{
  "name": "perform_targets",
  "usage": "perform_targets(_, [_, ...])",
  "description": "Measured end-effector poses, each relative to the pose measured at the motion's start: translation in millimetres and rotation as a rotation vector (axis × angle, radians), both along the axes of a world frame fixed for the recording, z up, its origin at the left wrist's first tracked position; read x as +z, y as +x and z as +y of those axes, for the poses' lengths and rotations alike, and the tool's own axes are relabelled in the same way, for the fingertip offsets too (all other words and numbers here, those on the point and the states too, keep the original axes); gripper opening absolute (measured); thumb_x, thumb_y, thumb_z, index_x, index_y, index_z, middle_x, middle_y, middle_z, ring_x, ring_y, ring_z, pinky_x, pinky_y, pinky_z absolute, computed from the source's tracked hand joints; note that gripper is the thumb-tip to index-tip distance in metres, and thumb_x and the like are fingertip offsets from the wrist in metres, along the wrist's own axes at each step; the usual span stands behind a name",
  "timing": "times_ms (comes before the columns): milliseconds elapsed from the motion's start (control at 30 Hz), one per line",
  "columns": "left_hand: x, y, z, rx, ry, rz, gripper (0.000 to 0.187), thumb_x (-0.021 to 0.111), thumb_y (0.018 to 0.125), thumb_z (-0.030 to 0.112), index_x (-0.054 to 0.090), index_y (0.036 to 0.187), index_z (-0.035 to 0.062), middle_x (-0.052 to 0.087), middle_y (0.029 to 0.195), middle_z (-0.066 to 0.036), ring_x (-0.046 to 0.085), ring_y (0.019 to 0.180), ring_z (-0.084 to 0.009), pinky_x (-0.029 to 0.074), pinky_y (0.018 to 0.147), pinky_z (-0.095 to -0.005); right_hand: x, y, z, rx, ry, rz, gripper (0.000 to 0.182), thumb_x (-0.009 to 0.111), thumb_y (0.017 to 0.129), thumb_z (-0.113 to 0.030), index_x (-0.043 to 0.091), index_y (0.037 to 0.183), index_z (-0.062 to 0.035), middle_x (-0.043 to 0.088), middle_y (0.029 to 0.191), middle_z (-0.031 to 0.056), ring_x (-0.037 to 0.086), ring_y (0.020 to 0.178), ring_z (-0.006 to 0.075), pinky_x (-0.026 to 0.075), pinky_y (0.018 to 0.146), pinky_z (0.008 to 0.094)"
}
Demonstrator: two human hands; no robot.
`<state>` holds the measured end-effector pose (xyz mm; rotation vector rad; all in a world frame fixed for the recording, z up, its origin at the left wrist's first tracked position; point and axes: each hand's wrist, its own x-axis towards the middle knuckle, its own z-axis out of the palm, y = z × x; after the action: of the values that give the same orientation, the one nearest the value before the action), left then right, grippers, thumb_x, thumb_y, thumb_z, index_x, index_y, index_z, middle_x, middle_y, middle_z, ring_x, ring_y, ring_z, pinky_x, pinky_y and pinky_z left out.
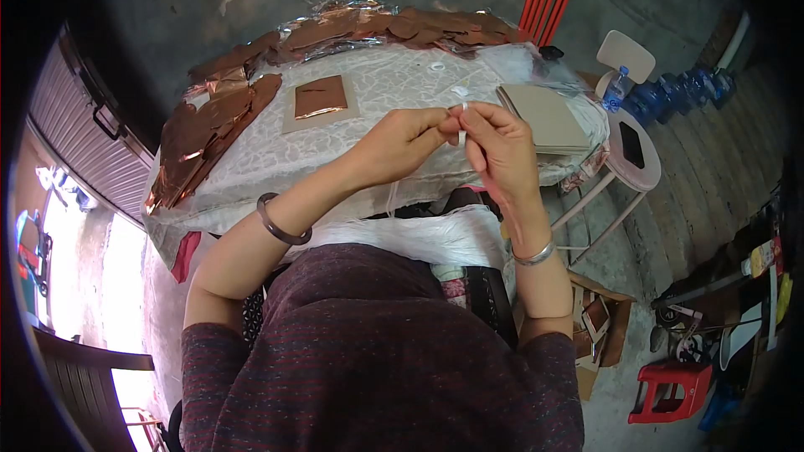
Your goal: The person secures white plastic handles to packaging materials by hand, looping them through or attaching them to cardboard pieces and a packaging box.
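Grey floor (641, 285) surrounds white-clothed table (381, 79); hands (404, 144) (507, 149) hold strip (461, 140).

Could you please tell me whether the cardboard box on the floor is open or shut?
Open: no lid covers the cardboard box, and loose flat pieces show inside.

Here's a dark bangle (263, 214), smooth and thick, some way back from the left hand's (410, 144) grip; a silver bangle (538, 256) sits behind the right hand (507, 151). Farther back, a dark maroon, short-sleeved top (377, 351) shows fine reddish stripes, pale flecks.
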<state>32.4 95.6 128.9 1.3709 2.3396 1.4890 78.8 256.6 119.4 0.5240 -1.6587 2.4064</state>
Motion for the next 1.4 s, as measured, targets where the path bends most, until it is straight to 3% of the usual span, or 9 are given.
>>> perform_targets(367, [-1,14,8,-0.063,-0.480,0.302,0.021,0.046,0.086,0.020,0.059,0.084,0.0036,0.059,0.075,-0.016,0.059,0.070,-0.0271,0.044,0.066,-0.0368,-22,-10,1,-0.328,0.151,0.077,0.020,0.055,0.085,-0.011,0.060,0.097,0.0037,0.064,0.088,0.0151,0.039,0.043,0.0017,0.030,0.040,0.0149])
perform_targets(433, [15,1,3,-0.013,-0.047,0.204,0.020,0.046,0.086,0.018,0.057,0.083,0.0016,0.059,0.075,-0.015,0.059,0.070,-0.0275,0.044,0.065,-0.0357,-29,-5,10,-0.219,0.277,-0.047,0.020,0.054,0.085,-0.010,0.060,0.098,0.0036,0.064,0.089,0.0150,0.039,0.043,0.0016,0.031,0.040,0.0149])
perform_targets(567, [-3,-21,7,0.033,-0.098,0.119,0.019,0.047,0.087,0.018,0.057,0.086,0.0020,0.057,0.074,-0.012,0.055,0.071,-0.0184,0.044,0.068,-0.0293,-15,10,13,0.154,0.073,-0.064,0.020,0.054,0.085,-0.010,0.060,0.098,0.0034,0.064,0.087,0.0128,0.039,0.045,0.0016,0.031,0.041,0.0148])
perform_targets(667, [-11,2,16,-0.040,-0.143,0.150,0.020,0.046,0.088,0.019,0.056,0.086,0.0023,0.058,0.077,-0.010,0.054,0.074,-0.0164,0.043,0.073,-0.0281,-8,3,10,-0.219,0.135,0.053,0.019,0.054,0.085,-0.009,0.060,0.098,0.0033,0.065,0.085,0.0120,0.040,0.046,0.0023,0.031,0.041,0.0151])
perform_targets(900, [-5,-10,9,-0.094,-0.056,0.000,0.022,0.046,0.089,0.021,0.057,0.085,0.0020,0.058,0.076,-0.004,0.052,0.074,-0.0103,0.042,0.071,-0.0267,-9,14,8,0.035,0.071,-0.015,0.017,0.055,0.084,-0.009,0.062,0.095,0.0024,0.065,0.085,0.0112,0.040,0.048,0.0020,0.033,0.042,0.0156])
perform_targets(1033, [0,13,14,-0.223,-0.130,0.048,0.021,0.045,0.088,0.018,0.056,0.082,0.0010,0.058,0.073,-0.009,0.053,0.070,-0.0144,0.043,0.066,-0.0297,-21,4,13,-0.281,0.194,0.045,0.018,0.056,0.083,-0.008,0.062,0.095,0.0026,0.065,0.083,0.0111,0.041,0.049,0.0024,0.033,0.043,0.0156])
perform_targets(1167, [6,-9,6,-0.075,0.075,-0.095,0.023,0.046,0.090,0.024,0.058,0.084,0.0053,0.050,0.066,0.003,0.044,0.063,-0.0061,0.037,0.056,-0.0209,-14,14,12,0.047,0.132,-0.061,0.018,0.056,0.083,-0.008,0.062,0.097,0.0016,0.065,0.083,0.0101,0.041,0.049,0.0020,0.032,0.044,0.0148])
perform_targets(1233, [-25,-11,16,0.066,0.050,-0.120,0.023,0.046,0.090,0.025,0.057,0.085,0.0049,0.047,0.064,0.003,0.043,0.061,-0.0064,0.037,0.055,-0.0220,-14,12,5,-0.121,0.134,0.031,0.017,0.056,0.083,-0.008,0.062,0.096,0.0013,0.065,0.083,0.0099,0.041,0.049,0.0021,0.032,0.044,0.0148])
perform_targets(1400, [-6,17,10,-0.062,0.082,-0.087,0.017,0.047,0.087,0.016,0.058,0.083,0.0032,0.056,0.070,-0.011,0.052,0.069,-0.0152,0.043,0.067,-0.0304,-28,5,11,-0.394,0.267,0.101,0.016,0.054,0.083,-0.007,0.063,0.094,0.0011,0.065,0.083,0.0083,0.041,0.049,0.0023,0.031,0.041,0.0147])
